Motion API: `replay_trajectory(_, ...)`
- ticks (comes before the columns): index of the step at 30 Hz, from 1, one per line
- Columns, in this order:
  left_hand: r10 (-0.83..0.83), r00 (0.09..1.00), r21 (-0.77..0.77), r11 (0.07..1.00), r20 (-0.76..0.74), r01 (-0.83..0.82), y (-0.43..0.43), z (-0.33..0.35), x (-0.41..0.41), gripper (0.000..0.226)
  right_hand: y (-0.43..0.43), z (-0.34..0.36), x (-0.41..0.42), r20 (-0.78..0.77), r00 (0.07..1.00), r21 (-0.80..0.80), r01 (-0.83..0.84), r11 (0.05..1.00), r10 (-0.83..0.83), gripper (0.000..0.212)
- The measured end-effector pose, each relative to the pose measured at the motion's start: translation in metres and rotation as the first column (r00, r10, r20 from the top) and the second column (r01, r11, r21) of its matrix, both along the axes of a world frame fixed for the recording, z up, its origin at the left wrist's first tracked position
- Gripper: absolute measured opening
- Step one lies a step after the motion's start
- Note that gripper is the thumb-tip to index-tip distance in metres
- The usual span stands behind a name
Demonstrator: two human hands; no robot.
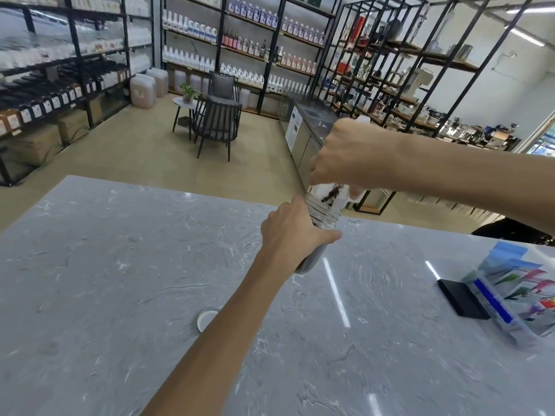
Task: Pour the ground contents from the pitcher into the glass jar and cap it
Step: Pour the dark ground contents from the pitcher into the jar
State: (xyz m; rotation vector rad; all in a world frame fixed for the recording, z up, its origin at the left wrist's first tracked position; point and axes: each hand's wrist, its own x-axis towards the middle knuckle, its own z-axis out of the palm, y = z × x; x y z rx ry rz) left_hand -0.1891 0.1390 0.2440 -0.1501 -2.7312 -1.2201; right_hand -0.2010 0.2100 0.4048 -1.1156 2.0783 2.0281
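My left hand [289, 232] grips the clear glass jar [326, 213] around its body and holds it tilted, its threaded mouth pointing up and to the right. My right hand [350, 154] holds the white pitcher [333, 192] tipped steeply, its spout at the jar's mouth. Dark ground contents cling to the pitcher's inner wall near the spout, and a dark layer shows in the jar's bottom below my left palm. The jar's round white lid [206, 319] lies flat on the grey marble table [120, 265], partly hidden behind my left forearm.
At the table's right edge stand a clear plastic box of coloured packets [510, 301] and a black flat block [462, 298]. Beyond the table are a steel counter [309, 127], chairs and shelving full of bottles.
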Motion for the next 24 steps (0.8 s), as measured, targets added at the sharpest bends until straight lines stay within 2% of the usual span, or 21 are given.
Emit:
replay_trajectory(14,-0.003,0.999,0.001,1.000,0.037,0.003,0.002,0.000,0.005,0.071,-0.007,0.001,0.010,0.028,0.999,0.040,-0.019,0.999,0.018,0.057)
replay_trajectory(17,0.000,0.999,0.009,1.000,0.032,0.000,0.001,0.001,0.006,0.072,-0.008,0.006,0.015,0.044,0.999,-0.016,-0.003,1.000,0.004,0.065)
replay_trajectory(21,-0.003,1.000,0.000,1.000,0.025,0.003,-0.002,0.002,0.007,0.072,-0.012,0.001,0.020,0.050,0.998,-0.011,-0.033,0.999,0.033,0.058)
replay_trajectory(24,-0.003,1.000,-0.011,1.000,0.030,0.003,-0.003,0.000,0.008,0.071,-0.011,0.012,0.023,0.035,0.999,-0.068,0.016,0.998,-0.014,0.069)
